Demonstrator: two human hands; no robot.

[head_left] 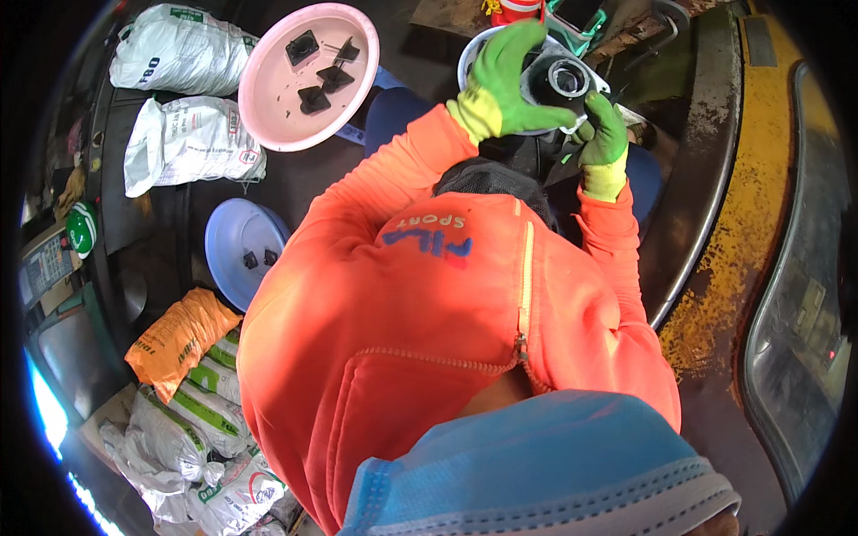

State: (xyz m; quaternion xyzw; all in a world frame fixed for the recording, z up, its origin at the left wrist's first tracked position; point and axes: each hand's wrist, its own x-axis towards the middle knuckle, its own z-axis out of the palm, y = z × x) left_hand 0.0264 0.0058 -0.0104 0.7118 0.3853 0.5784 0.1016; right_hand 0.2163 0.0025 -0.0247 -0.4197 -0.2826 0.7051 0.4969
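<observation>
A grey plastic part point(536, 82) with a round, ring-shaped opening is held up in front of me, over a pale blue basin point(466, 64). My left hand point(509, 85), in a green and yellow glove, grips it from the left, thumb along its near edge. My right hand point(604, 141), gloved alike, is at its near right corner with the fingers curled. Whether those fingers pinch the part's edge or a small tool is hidden. Dark thin pieces show just below the part, too small to name.
On the left stand a pink basin point(259, 116) with several black plastic pieces and a blue basin point(223, 259) with small dark pieces. White sacks point(183, 49) and an orange bag point(179, 344) lie beyond. A rusty yellow machine frame point(715, 295) runs along the right. A green basket point(579, 36) sits ahead.
</observation>
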